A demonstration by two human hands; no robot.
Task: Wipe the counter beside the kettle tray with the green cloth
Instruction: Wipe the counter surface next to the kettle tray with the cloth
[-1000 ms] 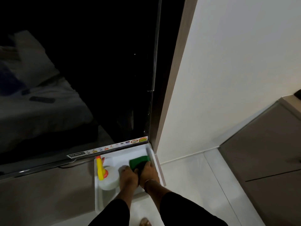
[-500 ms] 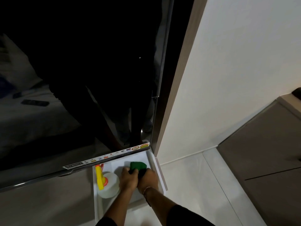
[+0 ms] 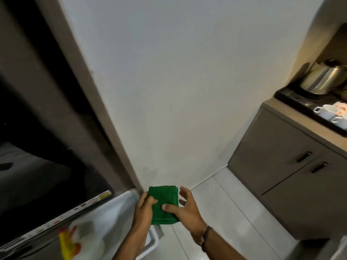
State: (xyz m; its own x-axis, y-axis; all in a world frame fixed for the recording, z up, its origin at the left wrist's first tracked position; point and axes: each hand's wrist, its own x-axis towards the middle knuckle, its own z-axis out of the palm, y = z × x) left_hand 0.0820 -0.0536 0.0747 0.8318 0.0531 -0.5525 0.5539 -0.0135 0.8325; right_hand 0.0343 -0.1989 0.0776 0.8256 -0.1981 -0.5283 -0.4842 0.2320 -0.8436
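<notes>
A folded green cloth [image 3: 163,204] is held up in front of me, above the floor near the wall corner. My left hand [image 3: 144,209] grips its left edge with fingers curled over it. My right hand [image 3: 185,206] holds the right side, thumb pressed on top and fingers spread behind. At the far right, a steel kettle [image 3: 323,79] stands on a black tray [image 3: 293,99] on a beige counter [image 3: 308,126]. White cups [image 3: 327,111] sit on the same tray.
A white bin [image 3: 120,209] on the floor at lower left holds a spray bottle with a yellow trigger [image 3: 68,241]. A dark television screen [image 3: 37,166] fills the left. Grey cabinet doors with black handles [image 3: 304,156] lie under the counter. White tiled floor [image 3: 225,212] runs between.
Both hands lifted the green cloth out of the white bin. The view swung right and up, bringing the kettle, tray and counter into sight.
</notes>
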